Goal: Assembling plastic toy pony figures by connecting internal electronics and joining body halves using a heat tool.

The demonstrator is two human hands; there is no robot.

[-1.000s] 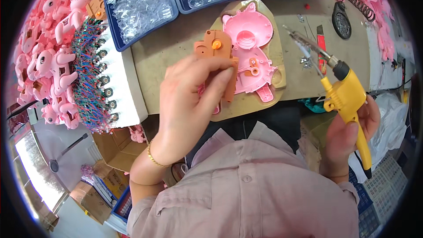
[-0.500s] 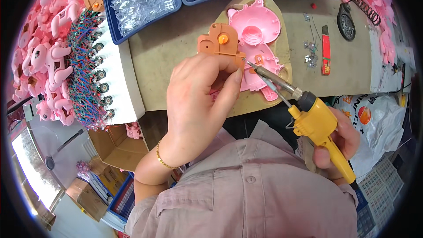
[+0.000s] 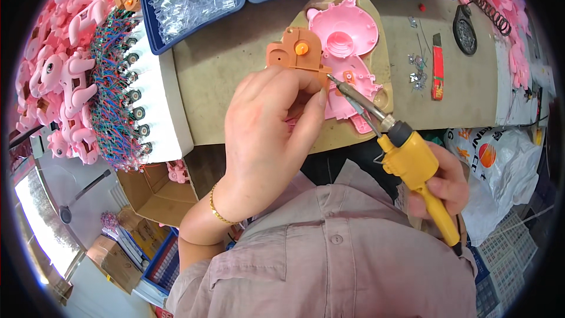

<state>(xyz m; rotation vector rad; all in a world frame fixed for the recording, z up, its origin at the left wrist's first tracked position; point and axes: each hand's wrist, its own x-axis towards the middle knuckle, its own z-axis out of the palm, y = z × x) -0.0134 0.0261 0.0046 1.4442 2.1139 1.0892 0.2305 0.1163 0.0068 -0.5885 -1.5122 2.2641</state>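
Observation:
My left hand [image 3: 268, 123] is closed on an orange plastic housing [image 3: 288, 53] that carries a brighter orange round knob [image 3: 302, 48]. My fingertips at its lower right edge hide that part of it. A yellow soldering gun [image 3: 410, 159] is in my right hand [image 3: 444, 182], tilted up and left. Its metal tip touches or nearly touches the housing's corner beside my left fingertips; I cannot tell which. Behind the tip lies an open pink toy shell [image 3: 353, 29] with a rounded upper part and a lower body part, resting on a tan fixture board [image 3: 382, 53].
Blue trays [image 3: 154, 29] of clear plastic parts line the back. At left, wired speakers [image 3: 136, 95] stand along a white foam block [image 3: 170, 112], beside piled pink toys [image 3: 50, 73]. A red-handled cutter [image 3: 437, 73], small metal pieces [image 3: 418, 70] and a black dish [image 3: 464, 32] lie right.
The soldering gun and my right hand have shifted left and slightly up, bringing the tip closer to the orange housing. My left hand keeps its hold on the housing.

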